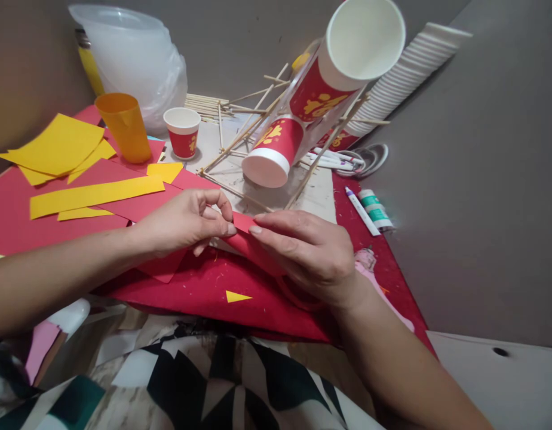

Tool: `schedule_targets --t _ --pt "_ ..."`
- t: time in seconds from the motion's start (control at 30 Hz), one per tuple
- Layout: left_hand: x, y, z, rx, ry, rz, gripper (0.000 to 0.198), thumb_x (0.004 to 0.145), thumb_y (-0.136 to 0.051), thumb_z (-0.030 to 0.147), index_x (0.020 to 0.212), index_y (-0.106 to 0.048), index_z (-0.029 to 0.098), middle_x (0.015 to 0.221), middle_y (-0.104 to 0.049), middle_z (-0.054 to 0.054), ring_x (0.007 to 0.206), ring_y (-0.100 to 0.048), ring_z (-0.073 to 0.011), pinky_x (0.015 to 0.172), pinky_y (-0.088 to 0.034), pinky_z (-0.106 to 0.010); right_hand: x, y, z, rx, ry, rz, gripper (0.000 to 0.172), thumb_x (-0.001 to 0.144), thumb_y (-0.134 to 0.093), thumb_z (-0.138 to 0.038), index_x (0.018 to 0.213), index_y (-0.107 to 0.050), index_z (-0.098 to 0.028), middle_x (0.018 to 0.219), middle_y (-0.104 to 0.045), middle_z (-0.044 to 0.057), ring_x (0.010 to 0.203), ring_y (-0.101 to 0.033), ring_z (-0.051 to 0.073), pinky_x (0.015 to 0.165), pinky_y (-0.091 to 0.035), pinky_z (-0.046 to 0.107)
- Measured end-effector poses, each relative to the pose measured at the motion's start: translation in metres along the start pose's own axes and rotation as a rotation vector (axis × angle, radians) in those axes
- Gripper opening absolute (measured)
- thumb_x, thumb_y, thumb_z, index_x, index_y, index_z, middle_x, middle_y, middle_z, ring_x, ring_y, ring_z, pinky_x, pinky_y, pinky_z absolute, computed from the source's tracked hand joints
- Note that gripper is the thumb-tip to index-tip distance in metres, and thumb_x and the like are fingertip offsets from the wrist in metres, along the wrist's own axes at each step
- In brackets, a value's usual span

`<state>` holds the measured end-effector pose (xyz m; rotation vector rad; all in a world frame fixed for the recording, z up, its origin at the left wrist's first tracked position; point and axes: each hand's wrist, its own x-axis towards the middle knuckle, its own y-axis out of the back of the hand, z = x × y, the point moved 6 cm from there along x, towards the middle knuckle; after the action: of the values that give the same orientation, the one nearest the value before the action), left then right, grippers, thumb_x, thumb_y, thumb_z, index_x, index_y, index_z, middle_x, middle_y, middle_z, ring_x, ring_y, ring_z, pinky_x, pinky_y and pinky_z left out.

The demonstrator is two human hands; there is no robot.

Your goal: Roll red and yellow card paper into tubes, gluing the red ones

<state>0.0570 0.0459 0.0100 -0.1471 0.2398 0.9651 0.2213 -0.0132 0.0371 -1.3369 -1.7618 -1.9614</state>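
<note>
Red paper piece [243,222] sits at the centre of the frame, between the two hands, raised over the near part of the red cloth [204,285]. At the far left, yellow sheets [56,146] lie loosely piled, with a long yellow strip [97,196] just beside them; leaving these where they are should keep the working side tidy. Right of them stand an orange cup [126,128] and a small paper cup [183,134]. Near the centre, the left hand [186,221] has thumb and fingers brought together on the left end of the paper, a light pinch that looks right for thin stock: firm enough to steady the edge, not so hard as to crumple it. Below lies a yellow scrap [236,296]. Behind the hands, upper centre, the stick frame [312,174] bears printed cups [278,140], so both wrists would do best kept low and clear of its sticks. At centre right, the right hand [314,245] is clamped on the paper, its fingertips close to the left ones; that short span should help keep the edge straight, with even pressure from both sides. Farther right lies a marker [362,211], out of the way.
</note>
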Motion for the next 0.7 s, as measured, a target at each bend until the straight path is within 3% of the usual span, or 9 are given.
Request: schedule_targets --t 0.23,0.4,0.7 --pt "0.004 0.000 -0.003 -0.083 0.008 0.007 0.013 0.085 -0.060 0.007 0.079 -0.054 0.018 0.044 -0.063 -0.001 0.038 -0.058 -0.0119 0.043 -0.045 -0.016 -0.002 -0.003 0.001 -0.037 0.022 -0.055 0.027 0.090 -0.068 -0.010 0.115 -0.074 -0.016 0.115 -0.076 0.017 0.104 -0.073 0.024 0.090 -0.061 0.036" --pt "0.008 0.003 -0.008 -0.200 0.042 0.014 0.013 0.079 -0.066 0.007 0.078 -0.058 0.016 0.052 -0.069 -0.006 0.044 -0.067 -0.0169 0.047 -0.052 -0.021 -0.004 -0.005 0.002 -0.030 0.024 -0.082 0.032 0.090 -0.069 -0.010 0.120 -0.072 -0.017 0.119 -0.074 0.016 0.108 -0.072 0.025 0.090 -0.060 0.037" --pt "0.009 0.003 -0.008 -0.238 0.068 0.030 0.010 0.076 -0.063 0.007 0.075 -0.060 0.016 0.052 -0.069 -0.006 0.047 -0.069 -0.0189 0.049 -0.055 -0.023 -0.003 -0.007 0.000 -0.045 0.054 -0.113 0.030 0.090 -0.068 -0.009 0.119 -0.071 -0.014 0.117 -0.075 0.018 0.105 -0.072 0.027 0.084 -0.060 0.039"
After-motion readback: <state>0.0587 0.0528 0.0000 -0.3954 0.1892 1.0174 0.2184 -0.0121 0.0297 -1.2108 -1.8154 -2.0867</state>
